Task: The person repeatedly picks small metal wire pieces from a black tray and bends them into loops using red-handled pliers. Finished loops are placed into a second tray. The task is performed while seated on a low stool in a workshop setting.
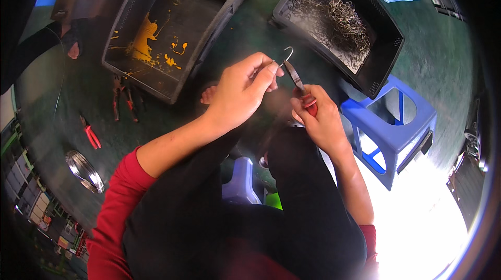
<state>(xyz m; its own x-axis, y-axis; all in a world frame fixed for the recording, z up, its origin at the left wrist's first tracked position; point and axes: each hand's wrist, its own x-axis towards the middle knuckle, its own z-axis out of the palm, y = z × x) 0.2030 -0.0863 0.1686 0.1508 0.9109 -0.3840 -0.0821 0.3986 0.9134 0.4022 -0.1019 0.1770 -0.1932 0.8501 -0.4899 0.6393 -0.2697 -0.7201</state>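
Between the thumb and fingers of my left hand (241, 88) is a small wire hook (290, 52), its curved end pointing up and away from me. My right hand (322, 117) is wrapped round the red handles of a pair of pliers (295, 77). The metal jaws of the pliers reach the wire just right of my left fingertips; whether they clamp it is too small to tell. Both hands are raised in front of my knees, between two black crates.
A black crate (180, 79) with yellow stains stands at the far left. Another crate (383, 73) holds a heap of wire hooks (347, 24). A blue stool (407, 118) stands at right. Red-handled pliers (92, 135), larger pliers (124, 100) and a wire coil (83, 171) lie left. Another person's foot (73, 50) shows.
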